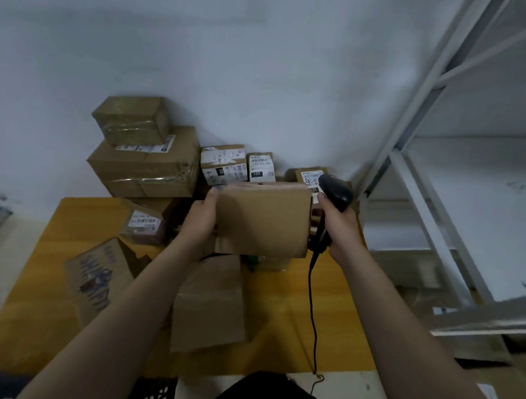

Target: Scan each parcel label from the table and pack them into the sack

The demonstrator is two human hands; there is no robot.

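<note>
Parcel in hand: plain brown cardboard box [262, 218], held up above the yellow wooden table [59, 281] with a blank face toward the camera; no label shows on that face
Left hand: left hand [199, 224] grips the box's left edge; thumb on the near face, remaining fingers wrapped behind and out of sight
Right hand: right hand [341, 227] closed around the grip of a black handheld barcode scanner [333, 201]; fingers curled tight on the handle; scanner head sits just beside the box's upper right corner
Scanner cable: thin black cord [312, 296] hangs from the handle down across the table's near edge
Table, near side: flat brown cardboard parcel [210, 305] lies below the held box; printed cardboard box with blue lettering [96, 280] tilted at the left; small brown parcel with a white label [144, 225] behind it
Table, far side: large taped brown carton [146, 168] against the white wall [260, 65], a smaller taped brown box [132, 120] stacked on top; two small white-labelled boxes [236, 165] stand side by side to their right; another labelled box [310, 177] partly hidden behind the scanner
Right of table: white metal shelving rack [435, 175]
Sack: cannot tell where it is
</note>
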